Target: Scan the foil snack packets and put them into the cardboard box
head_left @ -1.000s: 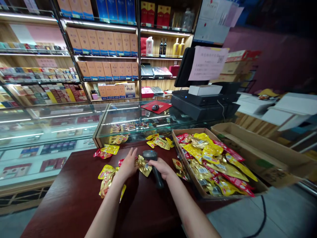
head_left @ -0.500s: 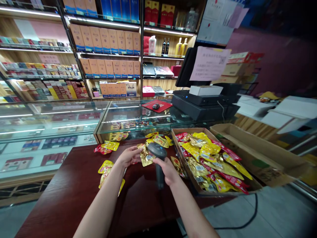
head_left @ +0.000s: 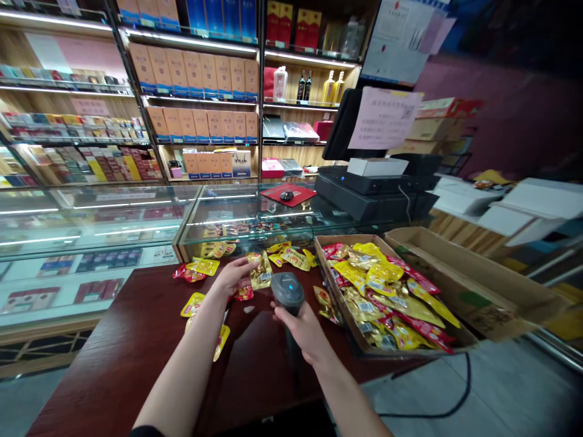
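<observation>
Lit wooden shelves of boxed goods and bottles fill the background behind a glass display counter (head_left: 218, 212), with a black cash register (head_left: 373, 194) at its right end. Nearer stands a dark red wooden counter (head_left: 113, 346), strewn with small foil packets. Near its far edge, the person's left hand (head_left: 232, 276) has its fingers pressed together, their tips apparently pinching an upright gold foil packet (head_left: 260, 271). Just right of it, the right hand (head_left: 303, 334) closes around the grip of a dark grey handheld barcode scanner (head_left: 286, 290); the scanner's head stands near the packet without touching it. Loose yellow foil packets (head_left: 195, 305) lie left of the hands. A shallow cardboard tray (head_left: 334, 303) heaped with yellow, gold and red packets sits at the counter's right edge, beside an open brown carton (head_left: 473, 285).

The step in hand looks like bringing packet and scanner together, and the next move calls for turning the packet's code toward the scanner's head. The left thumb and the scanner's lower grip are hidden, and a pale patch on the packet is too small to read.
</observation>
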`<state>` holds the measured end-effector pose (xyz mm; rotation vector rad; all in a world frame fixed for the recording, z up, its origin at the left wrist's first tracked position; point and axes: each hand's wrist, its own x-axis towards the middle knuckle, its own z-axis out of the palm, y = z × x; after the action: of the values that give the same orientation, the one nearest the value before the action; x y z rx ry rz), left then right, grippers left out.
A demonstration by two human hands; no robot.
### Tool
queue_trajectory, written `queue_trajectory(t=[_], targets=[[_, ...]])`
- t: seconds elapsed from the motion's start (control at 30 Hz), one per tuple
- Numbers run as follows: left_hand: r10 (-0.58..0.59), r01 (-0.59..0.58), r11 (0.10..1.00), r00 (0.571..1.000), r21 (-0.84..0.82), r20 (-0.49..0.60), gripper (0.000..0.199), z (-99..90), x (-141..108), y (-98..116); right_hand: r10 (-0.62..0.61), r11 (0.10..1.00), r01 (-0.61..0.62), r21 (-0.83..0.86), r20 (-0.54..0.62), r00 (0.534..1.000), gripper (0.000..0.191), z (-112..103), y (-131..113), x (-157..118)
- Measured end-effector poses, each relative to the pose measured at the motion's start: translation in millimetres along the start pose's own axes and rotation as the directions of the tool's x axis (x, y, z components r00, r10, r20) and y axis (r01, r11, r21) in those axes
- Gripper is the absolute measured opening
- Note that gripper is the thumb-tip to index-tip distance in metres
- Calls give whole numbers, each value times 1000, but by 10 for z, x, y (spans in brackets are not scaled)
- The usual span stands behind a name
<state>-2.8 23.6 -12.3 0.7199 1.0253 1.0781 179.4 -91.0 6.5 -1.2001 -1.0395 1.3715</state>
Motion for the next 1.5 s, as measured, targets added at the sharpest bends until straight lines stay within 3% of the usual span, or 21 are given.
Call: queue_trajectory(t=[0.2,0.43,0.8,1.0,1.13,1.23,1.33,1.5], targets=[[0,-3,998,999,-55,-52,37,23,110,-26,94,994,-100,33,131,987,32,130,143,-142],[-1,1,997,1000,-77,-5,42,73,90,-100,113,991,-102,-81,150,982,29,211,252,-159],[2,1,994,999,-107,34,44,20,140,-164,81,991,-66,-112,139,987,31,194,320,-130],[-25,22,997,999,-72,-35,45,53,134,-155,70,989,-50,-136,142,987,32,185,333,-135],[-21,20,996,1000,-90,-2,48,41,139,-157,83,989,-66,-133,131,988,27,187,328,-141],[-5,6,997,1000,-71,24,47,59,97,-143,47,993,-35,-111,109,993,21,161,255,-97],[19,-18,999,999,-30,47,44,160,4,-110,-112,984,108,-138,-20,993,18,94,58,11],[73,-79,996,991,51,113,45,553,-159,-83,-238,964,224,-147,-86,968,21,-108,-393,186]])
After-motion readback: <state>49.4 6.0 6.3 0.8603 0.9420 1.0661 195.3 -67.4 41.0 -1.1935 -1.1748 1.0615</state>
